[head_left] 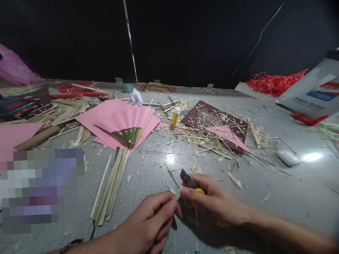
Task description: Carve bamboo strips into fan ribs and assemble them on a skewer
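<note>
Near the front middle, my left hand (156,220) pinches a short, pale bamboo strip (177,196) between thumb and fingers. My right hand (214,202) is closed around a utility knife (189,180) with a yellow handle, its dark blade pointing up and left. The right thumb is at the far end of the strip, close to the blade. Ahead and left of my hands lies a pink folded paper fan (123,120) with green ribs. Several loose bamboo slats (113,188) lie below it, pointing toward me.
A yellow glue stick (175,116) stands upright past the fan. A brown board (214,121) to its right is strewn with shavings. A white plastic bag (312,91) and red plastic string (275,82) lie at the right. A power drill (13,106) rests at far left.
</note>
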Tool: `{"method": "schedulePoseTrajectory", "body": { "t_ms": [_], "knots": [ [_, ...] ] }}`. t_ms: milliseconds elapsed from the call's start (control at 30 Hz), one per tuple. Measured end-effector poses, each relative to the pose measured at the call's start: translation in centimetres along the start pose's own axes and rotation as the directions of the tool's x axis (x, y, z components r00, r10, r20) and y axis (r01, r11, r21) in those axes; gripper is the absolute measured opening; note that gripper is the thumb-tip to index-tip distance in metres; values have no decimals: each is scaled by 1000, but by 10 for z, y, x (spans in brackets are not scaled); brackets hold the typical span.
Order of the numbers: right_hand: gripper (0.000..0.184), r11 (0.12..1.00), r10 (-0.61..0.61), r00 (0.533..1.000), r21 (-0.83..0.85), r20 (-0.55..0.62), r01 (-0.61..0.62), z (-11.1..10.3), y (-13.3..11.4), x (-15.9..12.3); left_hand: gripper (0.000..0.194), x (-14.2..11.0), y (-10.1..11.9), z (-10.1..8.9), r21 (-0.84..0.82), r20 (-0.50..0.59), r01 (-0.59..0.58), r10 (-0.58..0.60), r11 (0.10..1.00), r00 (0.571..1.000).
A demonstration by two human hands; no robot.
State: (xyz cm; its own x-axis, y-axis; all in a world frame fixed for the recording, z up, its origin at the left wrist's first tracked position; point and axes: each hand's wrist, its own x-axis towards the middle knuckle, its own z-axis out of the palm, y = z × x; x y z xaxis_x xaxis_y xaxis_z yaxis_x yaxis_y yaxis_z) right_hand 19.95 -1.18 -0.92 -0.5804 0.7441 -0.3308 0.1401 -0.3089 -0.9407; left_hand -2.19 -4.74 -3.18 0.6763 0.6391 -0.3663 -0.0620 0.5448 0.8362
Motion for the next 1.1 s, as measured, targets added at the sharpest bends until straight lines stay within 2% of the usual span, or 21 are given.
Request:
{"method": "schedulePoseTrajectory", "body": {
  "t_ms": [67,133,267,467,667,900,1100],
  "knots": [
    [51,996,72,997,55,37,-74,1,4,-1,42,0,0,0,8,-13,-17,17,1000,1000],
    [55,982,141,982,108,126,-155,3,6,-4,39,0,0,0,12,-19,-19,20,1000,1000],
    [58,948,199,944,191,264,-254,8,8,-7,40,-1,-2,1,17,-6,-2,2,1000,1000],
    [57,897,269,904,255,332,-361,6,13,-7,44,-2,-5,2,-43,-9,-9,8,999,1000],
    [55,849,333,859,273,388,-452,5,13,-6,47,-2,-2,3,-86,44,2,2,996,999],
    [59,901,293,910,233,294,-366,8,12,-10,44,-4,-3,-4,-15,23,15,-14,1000,1000],
    [66,965,249,958,49,143,-258,6,10,-12,44,-1,1,-4,158,-74,-114,127,981,989]
  ]
}}
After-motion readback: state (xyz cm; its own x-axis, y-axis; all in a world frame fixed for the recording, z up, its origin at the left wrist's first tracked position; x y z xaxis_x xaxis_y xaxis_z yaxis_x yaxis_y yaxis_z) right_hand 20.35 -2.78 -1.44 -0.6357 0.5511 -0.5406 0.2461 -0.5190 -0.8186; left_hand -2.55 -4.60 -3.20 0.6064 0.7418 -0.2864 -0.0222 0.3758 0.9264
